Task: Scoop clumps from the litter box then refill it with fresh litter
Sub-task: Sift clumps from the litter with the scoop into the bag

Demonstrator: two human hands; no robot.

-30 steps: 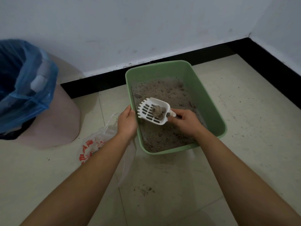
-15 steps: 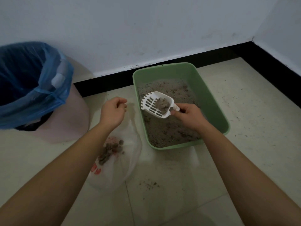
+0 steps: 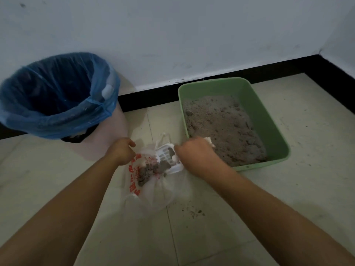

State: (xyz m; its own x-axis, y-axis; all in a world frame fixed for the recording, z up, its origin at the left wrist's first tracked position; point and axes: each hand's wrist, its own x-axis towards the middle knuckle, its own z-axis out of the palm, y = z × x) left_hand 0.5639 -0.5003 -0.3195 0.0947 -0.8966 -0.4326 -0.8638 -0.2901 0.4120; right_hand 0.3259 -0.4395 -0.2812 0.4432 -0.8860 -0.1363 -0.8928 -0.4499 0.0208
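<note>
**Scoop tipped over bag mouth; litter box lies to the right of the working grip**

Relation governing the next move: the scoop [image 3: 165, 155] sits over the open mouth of the plastic bag [image 3: 159, 192], which lies on the floor [image 3: 288, 198] between the two forearms. The scoop's long axis runs from its slotted head, low over the bag, up and right through the right hand [image 3: 196, 157] towards the near-left corner of the litter box [image 3: 269, 120]. The box is just beside that hand, on its right. The right hand is plainly the nearer one for any return to the box.

Grip, right: fingers curled around the scoop handle. A white stub shows past the knuckles on the box side, probably the handle end.

Grip, left: the left hand [image 3: 123, 150] is curled on the left edge of the bag's mouth, and appears to be holding it open.

Condition of task items: grey-brown clumps [image 3: 151, 170] lie heaped inside the bag below the scoop head, and some dark material remains in the scoop. The box is pale green and rectangular, set near the skirting [image 3: 149, 96]. It holds uneven grey litter [image 3: 221, 127] with a few darker lumps. Judgement: scooping is not finished and refilling has not begun. No fresh litter supply is visible.

Also present: a bin [image 3: 57, 93] with a blue liner, towards the floor's far-left edge.
</note>
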